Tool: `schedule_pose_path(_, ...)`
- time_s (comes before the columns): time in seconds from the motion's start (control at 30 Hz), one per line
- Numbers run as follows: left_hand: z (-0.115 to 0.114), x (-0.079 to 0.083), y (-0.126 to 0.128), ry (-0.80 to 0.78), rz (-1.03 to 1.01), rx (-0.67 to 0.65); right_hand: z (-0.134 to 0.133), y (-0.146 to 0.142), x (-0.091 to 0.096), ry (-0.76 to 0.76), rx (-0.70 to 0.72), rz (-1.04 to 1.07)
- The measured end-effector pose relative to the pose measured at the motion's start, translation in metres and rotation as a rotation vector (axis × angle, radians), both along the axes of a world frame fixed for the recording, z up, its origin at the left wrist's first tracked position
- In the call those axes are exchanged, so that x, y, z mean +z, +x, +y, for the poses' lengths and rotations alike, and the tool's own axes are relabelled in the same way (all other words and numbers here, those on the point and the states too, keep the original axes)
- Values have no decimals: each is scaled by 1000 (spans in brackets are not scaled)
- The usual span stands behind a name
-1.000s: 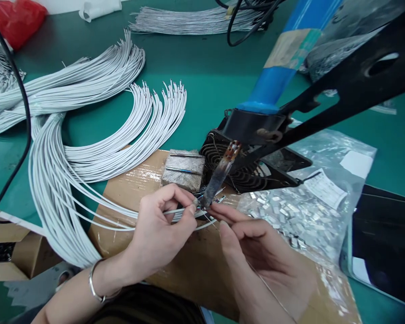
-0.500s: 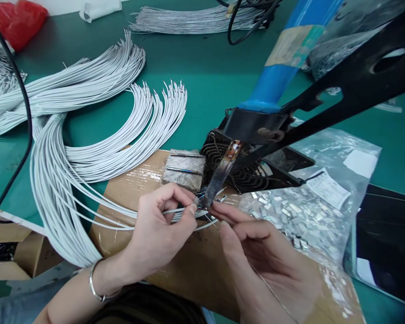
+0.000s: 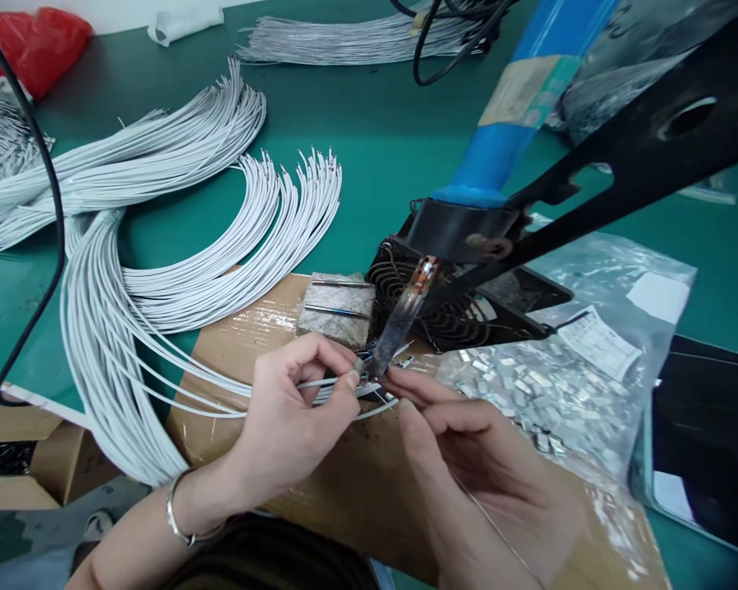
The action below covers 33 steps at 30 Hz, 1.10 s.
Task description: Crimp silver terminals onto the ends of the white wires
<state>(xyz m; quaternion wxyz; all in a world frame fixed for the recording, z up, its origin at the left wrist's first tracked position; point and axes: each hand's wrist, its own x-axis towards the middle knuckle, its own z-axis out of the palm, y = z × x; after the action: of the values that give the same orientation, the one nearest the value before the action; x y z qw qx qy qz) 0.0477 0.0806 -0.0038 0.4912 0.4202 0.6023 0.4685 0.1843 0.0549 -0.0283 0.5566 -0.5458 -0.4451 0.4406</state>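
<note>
My left hand [image 3: 295,418] pinches several white insulated wires [image 3: 320,390] whose ends reach the tip of a scorched soldering iron [image 3: 403,315]. That iron comes down from above and its tip rests among dark wire ends on the cardboard. My right hand [image 3: 473,467] sits just right of the tip, fingers closed on a thin silver wire [image 3: 492,524], probably solder, which trails down past my palm. Its front end is hard to make out near the tip. A grey block [image 3: 335,311] with metal strips lies just behind my left fingers.
Large bundles of white wires [image 3: 160,156] lie left on the green mat [image 3: 375,139]. A black wire-guarded fan [image 3: 430,299] stands behind the iron, under a blue pipe [image 3: 498,139] and black metal arm [image 3: 645,156]. A plastic bag of small metal pieces [image 3: 529,393] lies right.
The view has shifted slightly. My hands and the iron tip stay in nearly the same place, and both hands keep their hold.
</note>
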Motion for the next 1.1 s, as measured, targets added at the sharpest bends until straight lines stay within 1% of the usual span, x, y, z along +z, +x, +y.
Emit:
schedule_pose_path(0.4,2,-1,1,11,5,3,0,0,-1,-10,0,14)
schedule_pose_path(0.6,1,0,0,2,17,5,1,1,-1,36,19,-1)
schedule_pose_path(0.8,0,1,0,-14,22,6,1,2,-4,4,33,-26)
schedule_pose_path(1.1,1,-2,1,-12,14,16,2,2,-5,27,11,-34)
